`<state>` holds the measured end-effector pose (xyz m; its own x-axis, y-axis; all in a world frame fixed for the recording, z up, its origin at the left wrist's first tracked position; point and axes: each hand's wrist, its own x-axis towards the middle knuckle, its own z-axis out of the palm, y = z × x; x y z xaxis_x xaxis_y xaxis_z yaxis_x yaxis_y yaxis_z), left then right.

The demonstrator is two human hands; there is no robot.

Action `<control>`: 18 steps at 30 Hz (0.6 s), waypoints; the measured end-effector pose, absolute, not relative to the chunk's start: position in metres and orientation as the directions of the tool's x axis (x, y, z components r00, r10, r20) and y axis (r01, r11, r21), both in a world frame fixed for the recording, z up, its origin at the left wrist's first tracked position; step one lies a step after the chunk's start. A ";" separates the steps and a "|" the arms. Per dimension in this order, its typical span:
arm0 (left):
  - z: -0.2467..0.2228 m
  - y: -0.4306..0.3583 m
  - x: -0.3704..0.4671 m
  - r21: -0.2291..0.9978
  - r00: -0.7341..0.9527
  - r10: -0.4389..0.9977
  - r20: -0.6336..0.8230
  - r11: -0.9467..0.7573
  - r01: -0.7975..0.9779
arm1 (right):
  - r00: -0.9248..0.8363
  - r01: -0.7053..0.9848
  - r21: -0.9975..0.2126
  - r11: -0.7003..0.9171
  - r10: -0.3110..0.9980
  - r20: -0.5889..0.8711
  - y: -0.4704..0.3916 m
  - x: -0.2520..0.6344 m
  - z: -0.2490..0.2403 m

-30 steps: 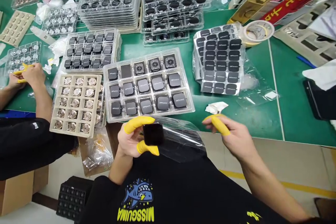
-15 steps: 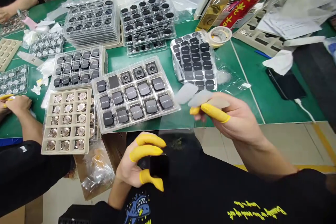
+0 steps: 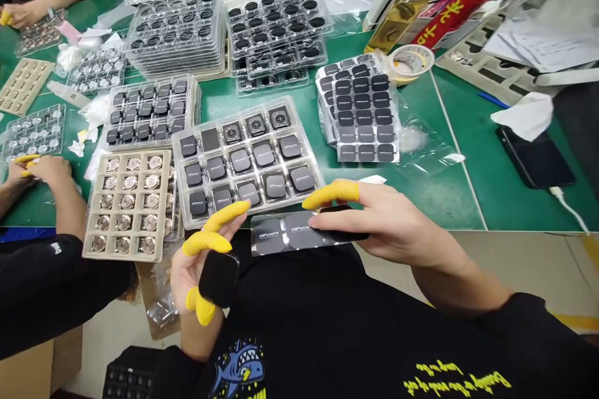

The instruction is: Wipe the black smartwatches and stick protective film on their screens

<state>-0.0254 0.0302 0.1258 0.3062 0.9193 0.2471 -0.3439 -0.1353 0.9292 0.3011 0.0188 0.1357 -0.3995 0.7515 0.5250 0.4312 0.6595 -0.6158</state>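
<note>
View: head
Left hand (image 3: 194, 277): gripping the watch (image 3: 219, 278) between fingers and thumb
Watch: dark face showing
Right hand (image 3: 388, 224): gripping the strip (image 3: 269, 235) at its 3 o'clock end
Strip: 2 o'clock from watch
Tray (image 3: 307, 144): 12 o'clock from watch
Sheets (image 3: 364, 117): 1 o'clock from strip

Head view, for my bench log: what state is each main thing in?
Watch: front dark, pinched in left hand
Sticker strip: printed side showing, held in right hand
Middle clear tray: uncovered, loaded
Phone: face dark, cable plugged in, partly covered by tissue
Bottle: partly filled
Tape roll: lying flat
</note>
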 end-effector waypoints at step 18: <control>0.102 0.045 -0.031 0.929 0.576 0.817 -0.016 0.225 -0.293 | -0.278 0.199 -0.696 0.689 0.721 0.635 0.051 0.280 0.103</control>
<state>-0.0312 0.0446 0.1021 0.5763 0.8171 -0.0160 -0.2930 0.2248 0.9293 0.2801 0.0505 0.1034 -0.2775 0.7213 0.6345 0.1993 0.6893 -0.6965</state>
